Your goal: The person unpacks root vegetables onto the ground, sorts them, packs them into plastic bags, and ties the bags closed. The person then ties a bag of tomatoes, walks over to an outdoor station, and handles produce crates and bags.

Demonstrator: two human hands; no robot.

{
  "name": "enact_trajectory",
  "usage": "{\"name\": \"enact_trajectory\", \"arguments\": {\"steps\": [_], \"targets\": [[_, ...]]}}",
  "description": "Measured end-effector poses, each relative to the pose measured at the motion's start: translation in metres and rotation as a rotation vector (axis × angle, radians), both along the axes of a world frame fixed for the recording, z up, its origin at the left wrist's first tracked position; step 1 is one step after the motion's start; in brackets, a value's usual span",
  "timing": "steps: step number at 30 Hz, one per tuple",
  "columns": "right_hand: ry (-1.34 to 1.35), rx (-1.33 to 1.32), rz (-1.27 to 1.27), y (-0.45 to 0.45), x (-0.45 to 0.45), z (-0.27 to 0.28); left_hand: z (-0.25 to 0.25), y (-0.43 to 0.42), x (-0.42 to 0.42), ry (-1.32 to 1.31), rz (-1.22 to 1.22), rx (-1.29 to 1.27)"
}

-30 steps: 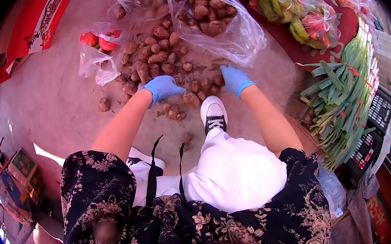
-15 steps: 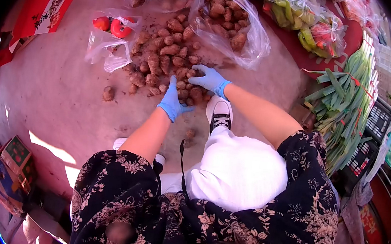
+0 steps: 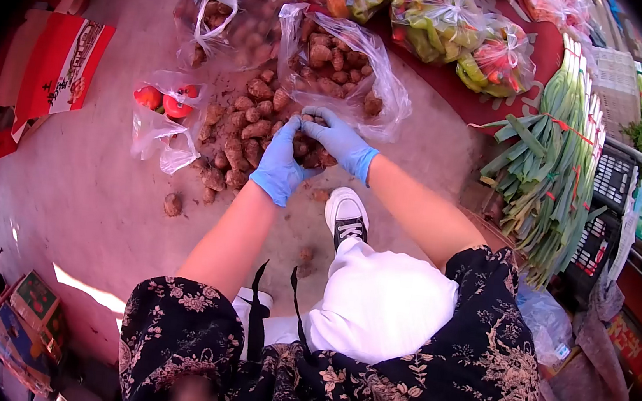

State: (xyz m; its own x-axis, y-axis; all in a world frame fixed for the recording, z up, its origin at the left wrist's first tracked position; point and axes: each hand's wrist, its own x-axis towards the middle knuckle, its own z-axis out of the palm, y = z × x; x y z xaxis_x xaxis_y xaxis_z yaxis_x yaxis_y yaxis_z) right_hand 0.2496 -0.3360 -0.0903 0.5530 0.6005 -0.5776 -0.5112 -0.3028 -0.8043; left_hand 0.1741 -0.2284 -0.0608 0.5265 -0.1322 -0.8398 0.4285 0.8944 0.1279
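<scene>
Brown taro roots (image 3: 235, 143) lie in a loose pile on the floor. My left hand (image 3: 282, 167), in a blue glove, cups a clump of taro (image 3: 308, 151) from the left. From the right, my gloved right hand (image 3: 340, 143) curls round the same clump, its fingertips close to the left hand's. The gloves partly hide the held taro, so how many pieces there are I cannot tell. Just beyond my hands sits an open clear plastic bag (image 3: 391, 115) with taro inside.
A tied bag of taro (image 3: 249, 7) and a bag of tomatoes (image 3: 177, 107) are near the pile. Bagged peppers (image 3: 433, 24) lie on red cloth at the back right. Leeks (image 3: 548, 162) and crates (image 3: 612, 184) line the right; a red carton (image 3: 65, 68) stands left.
My hands have come together round taro at the pile's near edge and moved up towards the open bag. The camera view has shifted too.
</scene>
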Motion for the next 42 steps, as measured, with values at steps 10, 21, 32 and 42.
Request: {"name": "enact_trajectory", "arguments": {"steps": [10, 21, 32, 42], "targets": [[-1.219, -0.403, 0.102, -0.023, 0.135, -0.006, 0.01, 0.024, 0.108, -0.187, -0.143, 0.66], [-0.583, -0.745, -0.19, -0.106, 0.105, -0.04, -0.058, 0.079, 0.086, -0.044, -0.267, 1.675], [-1.281, 0.09, 0.6, 0.034, 0.021, 0.005, -0.06, 0.032, -0.06, 0.046, -0.798, 1.889], [-1.265, -0.665, 1.174, 0.135, 0.03, -0.01, -0.041, 0.076, -0.117, 0.479, -0.743, 1.677]]}}
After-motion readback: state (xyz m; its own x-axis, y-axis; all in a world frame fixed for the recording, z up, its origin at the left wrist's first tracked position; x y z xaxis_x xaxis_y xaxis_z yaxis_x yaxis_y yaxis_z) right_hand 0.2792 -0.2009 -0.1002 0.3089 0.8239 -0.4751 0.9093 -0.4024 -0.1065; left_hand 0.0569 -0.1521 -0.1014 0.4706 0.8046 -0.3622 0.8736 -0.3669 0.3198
